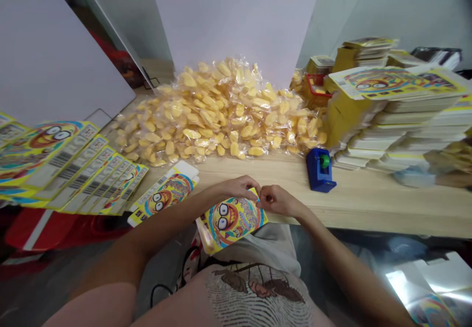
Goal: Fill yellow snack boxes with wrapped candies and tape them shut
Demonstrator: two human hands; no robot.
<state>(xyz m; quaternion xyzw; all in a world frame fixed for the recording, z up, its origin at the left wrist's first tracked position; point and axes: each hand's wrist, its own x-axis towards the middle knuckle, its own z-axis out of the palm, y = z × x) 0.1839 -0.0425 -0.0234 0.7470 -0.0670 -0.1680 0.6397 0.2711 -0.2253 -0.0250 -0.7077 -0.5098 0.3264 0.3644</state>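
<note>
My left hand is closed on the upper edge of a yellow printed box, which lies tilted at the near edge of the bench, partly over the person's lap. My right hand is curled with its fingertips together at the same box's upper right corner, meeting the left fingertips; I cannot tell whether it grips the box. Just left of the left forearm, a second box lies flat on the bench. Beyond both hands spreads a heap of clear bags with yellow pieces, and a blue tape dispenser sits to the right, near the heap.
</note>
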